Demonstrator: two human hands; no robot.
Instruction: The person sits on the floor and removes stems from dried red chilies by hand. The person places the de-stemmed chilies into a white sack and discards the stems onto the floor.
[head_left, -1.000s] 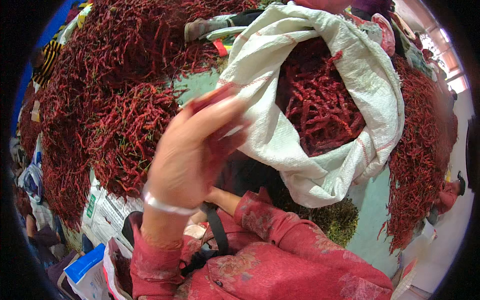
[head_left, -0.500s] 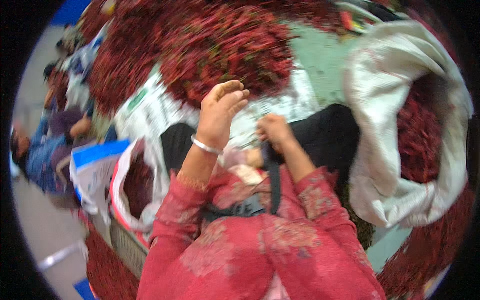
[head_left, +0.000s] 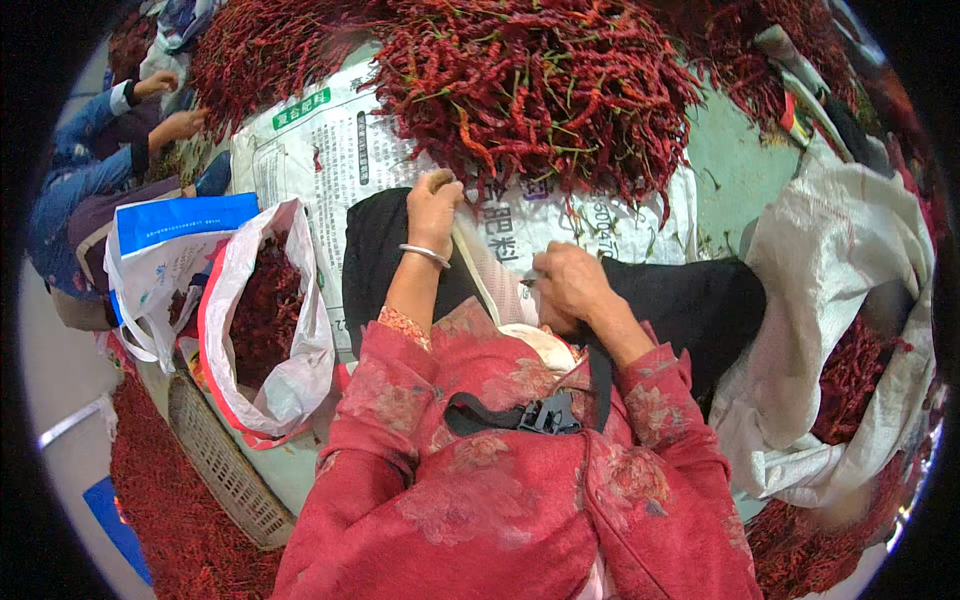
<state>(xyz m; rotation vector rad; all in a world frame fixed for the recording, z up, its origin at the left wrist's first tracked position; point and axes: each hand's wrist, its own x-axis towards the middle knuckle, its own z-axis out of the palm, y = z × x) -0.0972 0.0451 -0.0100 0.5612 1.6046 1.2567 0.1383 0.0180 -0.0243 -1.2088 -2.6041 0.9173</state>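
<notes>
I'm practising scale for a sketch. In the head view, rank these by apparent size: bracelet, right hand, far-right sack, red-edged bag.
1. Far-right sack
2. Red-edged bag
3. Right hand
4. Bracelet

The size gaps look clear in this view.

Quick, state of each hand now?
Left hand: partly curled; whether it holds anything can't be told.
Right hand: curled; any hold can't be told either.

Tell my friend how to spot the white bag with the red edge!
Find the big heap of red peppers on the white sheet. Go left and down, past the person's left hand, to an open white bag with dark red stuff inside. Its red edge sets it apart from the blue-topped bag beside it.
</notes>
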